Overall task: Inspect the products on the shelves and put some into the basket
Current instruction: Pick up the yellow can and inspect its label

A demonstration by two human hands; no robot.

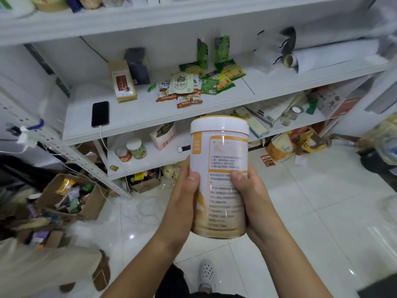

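A tall white and orange canister (219, 177) with a white lid is held upright in front of the shelves, between the person's two hands, its printed label turned toward the camera. The left hand (182, 203) wraps the canister's lower left side, its thumb lying across the front of the label, while the right hand (253, 198) clasps the lower right side with its thumb likewise pressed on the label; both grip the lower half, and the lid end rises clear above them. The canister hangs over the pale tiled floor (311, 211), just in front of the edge of the white middle shelf (150, 112). On that shelf lie a black phone (100, 114) with a white cable, a tan box with a red label (124, 84), a dark pouch (138, 65) behind it, and a loose heap of green, yellow and orange snack packets (199, 82). On the shelf below stand two small jars with white lids (132, 150) and a pink carton (163, 136). An open cardboard box (71, 196) full of mixed packets sits on the floor to the left, and a white perforated shoe (206, 274) shows below the arms.
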